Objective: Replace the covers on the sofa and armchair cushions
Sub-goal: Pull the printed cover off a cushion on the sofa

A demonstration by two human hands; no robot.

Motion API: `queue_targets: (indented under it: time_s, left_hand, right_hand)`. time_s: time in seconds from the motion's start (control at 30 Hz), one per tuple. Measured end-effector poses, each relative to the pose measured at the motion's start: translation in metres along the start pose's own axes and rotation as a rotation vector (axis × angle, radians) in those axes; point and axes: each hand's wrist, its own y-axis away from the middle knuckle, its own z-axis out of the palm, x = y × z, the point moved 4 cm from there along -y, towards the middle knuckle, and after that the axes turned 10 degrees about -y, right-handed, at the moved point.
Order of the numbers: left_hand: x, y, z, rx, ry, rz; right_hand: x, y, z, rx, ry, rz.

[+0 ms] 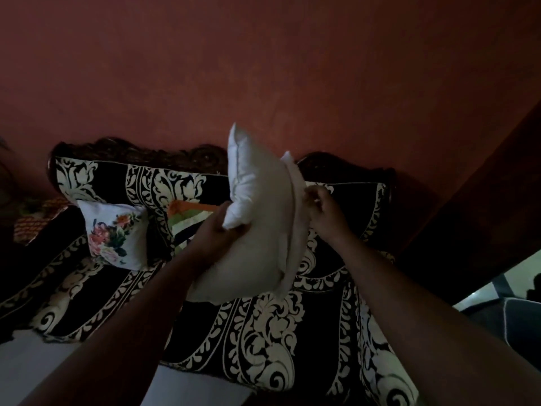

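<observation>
The left hand (218, 227) grips the near left edge of a bare white cushion insert (257, 227), its fingers curled under the lower corner of the plump upper lobe, the thumb side hidden behind the fabric. The right hand (320, 209) reaches to the insert's far right edge, with fingers bent and pinching at the seam or a thin flap of white cloth there; whether that flap is a cover or part of the insert cannot be told in the dim light. Both forearms come in from the near edge of the view, and the insert is held up between the two hands, standing on edge and tilted, above the sofa seat and not touching it.

Below and behind is a sofa (263, 332) draped in black fabric with cream scroll and leaf patterns, topped by a dark carved wooden backrest frame (131, 150). Against the sofa back on the left leans a white cushion with a printed flower bouquet (115, 237), well apart from the held insert. Just right of it, partly hidden by the left hand, lies a striped cloth in orange, green, white and dark bands (187, 218). At the far left an orange patterned fabric (38, 218) shows on the sofa's arm. A dull red wall (263, 68) rises behind. No writing or labels can be read anywhere.
</observation>
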Motion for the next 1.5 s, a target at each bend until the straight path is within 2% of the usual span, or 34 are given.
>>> queue_targets:
  time_s: [0.17,0.23,0.3,0.33,0.47,0.53,0.6,0.67,0.73,0.77,0.8,0.87,0.97,1.03,1.1,1.17,1.37,1.5]
  left_hand:
    - [0.011,0.001,0.019,-0.074,-0.110,0.066]
    - [0.003,0.002,0.019,-0.079,-0.101,0.045]
    - [0.001,0.007,0.018,-0.106,-0.098,0.063]
    - [-0.002,0.009,0.020,-0.136,-0.108,0.058]
    - [-0.018,0.003,0.017,-0.247,-0.279,-0.086]
    - [-0.021,-0.005,0.015,-0.199,-0.268,-0.108]
    - [0.004,-0.020,0.019,-0.088,-0.259,0.012]
    - [0.048,-0.037,0.021,0.023,-0.415,0.231]
    - [0.082,-0.046,0.028,0.012,-0.532,0.398]
    - [0.078,-0.049,0.030,0.019,-0.590,0.407]
    - [0.065,-0.047,0.031,0.032,-0.528,0.323]
    - [0.039,-0.037,0.028,0.141,-0.317,0.027]
    - [0.019,-0.031,0.025,0.170,-0.138,-0.111]
    - [0.014,-0.033,0.015,0.168,-0.027,-0.170]
    - [0.011,-0.033,0.007,0.152,0.027,-0.191]
    - [0.013,-0.032,0.003,0.121,0.091,-0.197]
    - [0.021,-0.036,0.004,0.046,0.194,-0.200]
    - [0.020,-0.029,0.010,0.023,0.246,-0.192]
  right_hand:
    - [-0.028,-0.037,-0.011,0.062,0.246,-0.194]
    - [-0.025,-0.045,-0.022,-0.067,0.163,-0.180]
    - [-0.019,-0.042,-0.020,-0.242,0.037,-0.076]
    - [-0.015,-0.039,-0.018,-0.253,0.030,-0.045]
    - [-0.004,-0.025,-0.012,-0.115,0.116,-0.103]
    - [-0.006,-0.016,0.000,-0.146,0.180,-0.158]
    - [-0.015,-0.006,0.022,-0.206,0.278,-0.249]
    - [-0.027,0.002,0.039,-0.208,0.313,-0.339]
    - [-0.041,0.003,0.042,-0.163,0.282,-0.370]
    - [-0.046,0.002,0.039,-0.152,0.265,-0.358]
    - [-0.047,-0.001,0.034,-0.153,0.257,-0.340]
    - [-0.043,-0.005,0.018,-0.152,0.239,-0.303]
    - [-0.025,-0.007,-0.020,-0.114,0.131,-0.210]
    - [0.002,-0.004,-0.043,-0.158,0.206,-0.118]
    - [0.028,-0.002,-0.055,-0.211,0.429,-0.118]
    - [0.044,-0.003,-0.058,-0.189,0.589,-0.153]
    - [0.015,-0.009,-0.041,0.035,0.645,-0.290]
    - [0.011,-0.012,-0.044,0.026,0.659,-0.331]
